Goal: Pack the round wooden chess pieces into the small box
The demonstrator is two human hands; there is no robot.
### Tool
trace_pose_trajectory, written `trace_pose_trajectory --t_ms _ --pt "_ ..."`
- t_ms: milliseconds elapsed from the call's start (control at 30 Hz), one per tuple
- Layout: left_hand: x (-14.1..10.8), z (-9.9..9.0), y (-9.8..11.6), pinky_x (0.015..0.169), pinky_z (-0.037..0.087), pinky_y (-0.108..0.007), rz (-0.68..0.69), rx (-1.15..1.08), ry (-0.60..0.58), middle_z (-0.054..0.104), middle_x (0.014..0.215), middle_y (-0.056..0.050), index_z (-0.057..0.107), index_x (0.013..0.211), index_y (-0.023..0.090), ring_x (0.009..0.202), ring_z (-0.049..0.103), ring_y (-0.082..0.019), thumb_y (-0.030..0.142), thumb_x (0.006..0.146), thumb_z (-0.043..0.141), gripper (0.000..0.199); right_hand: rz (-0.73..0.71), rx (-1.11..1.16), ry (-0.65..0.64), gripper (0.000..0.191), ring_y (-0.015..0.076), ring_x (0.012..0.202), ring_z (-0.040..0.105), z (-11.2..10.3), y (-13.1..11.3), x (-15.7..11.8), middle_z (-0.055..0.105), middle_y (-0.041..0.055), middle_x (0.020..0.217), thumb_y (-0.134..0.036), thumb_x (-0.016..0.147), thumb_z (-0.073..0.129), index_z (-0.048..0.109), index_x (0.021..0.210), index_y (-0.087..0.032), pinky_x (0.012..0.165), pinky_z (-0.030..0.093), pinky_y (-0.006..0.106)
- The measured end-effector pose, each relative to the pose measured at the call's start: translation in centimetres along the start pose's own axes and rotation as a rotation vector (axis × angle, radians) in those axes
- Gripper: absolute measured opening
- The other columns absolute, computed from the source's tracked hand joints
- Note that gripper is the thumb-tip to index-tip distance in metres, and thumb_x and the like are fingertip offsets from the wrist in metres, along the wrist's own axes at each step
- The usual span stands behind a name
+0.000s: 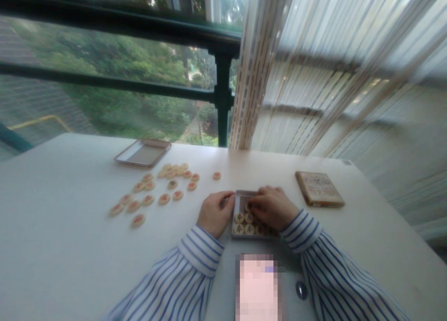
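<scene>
A shallow box (240, 237) with round wooden pieces marked in black in its near rows sits in front of me. My left hand (215, 214) is closed at the box's left edge, with a small dark thing between thumb and finger that I cannot make out. Over the box, my right hand (274, 208) has its fingers closed on a round piece (248, 208) above the front rows. The right hand hides part of the box. Several loose pieces (138, 220), most with red marks, lie spread on the table to the left.
An open box lid (143, 153) lies at the table's back left. A flat brown box (319, 189) is on the right. A blurred-out rectangle (258, 288) and a dark oval object (301, 290) are near me. One piece (217, 175) lies apart behind my hands.
</scene>
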State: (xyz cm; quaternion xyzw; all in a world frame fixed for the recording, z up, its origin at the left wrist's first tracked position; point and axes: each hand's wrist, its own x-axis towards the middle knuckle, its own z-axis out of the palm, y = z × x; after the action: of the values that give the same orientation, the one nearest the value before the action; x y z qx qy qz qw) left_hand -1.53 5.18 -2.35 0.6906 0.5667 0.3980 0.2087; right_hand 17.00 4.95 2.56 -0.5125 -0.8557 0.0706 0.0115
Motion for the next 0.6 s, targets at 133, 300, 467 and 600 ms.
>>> trace_pose_trajectory --t_ms 133,300,467,600 --pt "-0.01 0.04 -0.05 0.079 0.046 -0.031 0.004 -0.006 0.006 0.068 0.089 -0.002 0.065 0.090 0.020 0.085 0.060 -0.017 0.037 0.077 0.049 0.027 -0.002 -0.001 -0.002 0.024 0.0185 0.087 0.045 -0.09 -0.05 -0.05 0.056 0.0031 0.091 -0.038 0.082 0.043 0.062 0.094 -0.032 0.074 0.024 0.034" --pt "0.03 0.03 -0.12 0.079 0.047 -0.031 0.016 -0.004 0.003 0.068 0.089 -0.002 0.065 0.090 0.021 0.085 0.061 -0.017 0.037 0.077 0.049 0.026 0.000 0.012 0.008 0.022 0.0191 0.088 0.046 -0.14 -0.04 -0.07 0.057 0.0033 0.091 -0.036 0.081 0.045 0.062 0.095 -0.032 0.073 0.025 0.034" --pt "0.05 -0.05 -0.01 0.079 0.046 -0.031 0.021 0.008 0.002 0.068 0.088 -0.002 0.065 0.090 0.021 0.084 0.061 -0.017 0.037 0.077 0.049 0.026 -0.003 0.011 0.023 0.023 0.0192 0.088 0.046 -0.07 0.00 -0.04 0.057 0.0032 0.090 -0.038 0.082 0.043 0.062 0.094 -0.032 0.074 0.025 0.035" --pt "0.06 -0.07 0.03 0.078 0.047 -0.031 0.020 0.011 -0.003 0.068 0.088 -0.002 0.065 0.091 0.021 0.084 0.061 -0.017 0.037 0.077 0.049 0.027 -0.009 0.012 0.013 0.024 0.0195 0.088 0.046 -0.14 -0.01 -0.03 0.057 0.0033 0.090 -0.039 0.082 0.042 0.062 0.093 -0.032 0.073 0.025 0.035"
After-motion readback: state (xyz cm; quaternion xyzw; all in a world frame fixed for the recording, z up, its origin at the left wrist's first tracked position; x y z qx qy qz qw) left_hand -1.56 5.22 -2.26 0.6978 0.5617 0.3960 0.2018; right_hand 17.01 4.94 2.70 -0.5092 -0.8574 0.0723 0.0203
